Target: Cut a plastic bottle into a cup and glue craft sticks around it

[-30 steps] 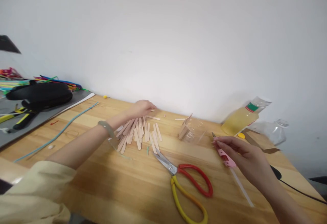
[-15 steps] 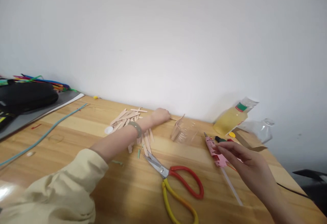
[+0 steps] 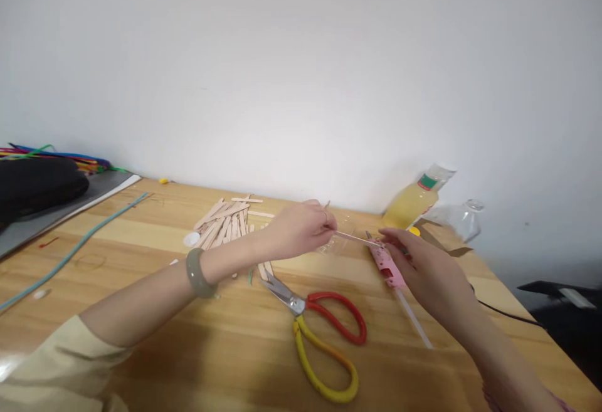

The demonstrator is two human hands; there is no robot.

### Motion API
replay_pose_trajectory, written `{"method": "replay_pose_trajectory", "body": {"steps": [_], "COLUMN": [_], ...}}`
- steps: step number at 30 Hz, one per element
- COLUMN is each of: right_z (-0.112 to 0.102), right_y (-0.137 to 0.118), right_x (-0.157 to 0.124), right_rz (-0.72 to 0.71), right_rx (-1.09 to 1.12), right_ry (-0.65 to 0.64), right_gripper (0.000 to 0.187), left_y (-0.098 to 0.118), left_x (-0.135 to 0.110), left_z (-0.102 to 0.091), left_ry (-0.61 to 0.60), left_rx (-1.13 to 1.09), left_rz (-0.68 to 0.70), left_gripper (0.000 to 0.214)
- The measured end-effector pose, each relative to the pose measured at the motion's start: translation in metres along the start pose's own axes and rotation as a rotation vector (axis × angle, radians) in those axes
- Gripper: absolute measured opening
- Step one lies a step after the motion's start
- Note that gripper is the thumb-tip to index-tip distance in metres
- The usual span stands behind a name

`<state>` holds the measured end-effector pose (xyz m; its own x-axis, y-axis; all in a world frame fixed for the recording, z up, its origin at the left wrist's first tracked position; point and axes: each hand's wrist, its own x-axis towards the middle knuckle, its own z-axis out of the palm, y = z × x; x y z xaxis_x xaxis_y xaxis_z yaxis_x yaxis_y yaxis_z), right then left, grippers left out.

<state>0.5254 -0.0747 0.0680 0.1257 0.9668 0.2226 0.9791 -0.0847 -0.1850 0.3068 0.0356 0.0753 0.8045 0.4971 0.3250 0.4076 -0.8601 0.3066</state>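
In the head view my left hand is closed in a pinch on one end of a thin pale stick, which looks like a craft stick seen edge-on. My right hand has its thumb and fingertips at the stick's other end, above a pink glue gun. A clear glue stick juts from the back of the glue gun. Behind my left hand is a clear plastic tray, partly hidden. A pile of craft sticks lies by my left forearm.
Scissors with red and yellow handles lie open in front. A tilted bottle of yellow liquid and a clear bottle top stand at the back right. On the left are a blue pipe cleaner and a black case.
My left hand has come back from beside the wall, moving right with the stick. My right hand has moved slightly up and left to meet the stick's end. The view has shifted a little.
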Motion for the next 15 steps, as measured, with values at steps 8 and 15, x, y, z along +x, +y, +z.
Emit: {"method": "replay_pose_trajectory", "body": {"steps": [8, 15], "right_z": [0.026, 0.048], "right_y": [0.052, 0.063], "right_x": [-0.009, -0.001], "right_rz": [-0.168, -0.240], "right_rx": [-0.556, -0.409], "right_ry": [-0.206, -0.199], "right_gripper": [0.029, 0.028], "left_y": [0.014, -0.033], "left_x": [0.009, 0.014], "left_z": [0.037, 0.012], "left_ry": [-0.039, -0.257], "left_rx": [0.082, 0.074], "left_rz": [0.333, 0.236], "left_gripper": [0.020, 0.061]}}
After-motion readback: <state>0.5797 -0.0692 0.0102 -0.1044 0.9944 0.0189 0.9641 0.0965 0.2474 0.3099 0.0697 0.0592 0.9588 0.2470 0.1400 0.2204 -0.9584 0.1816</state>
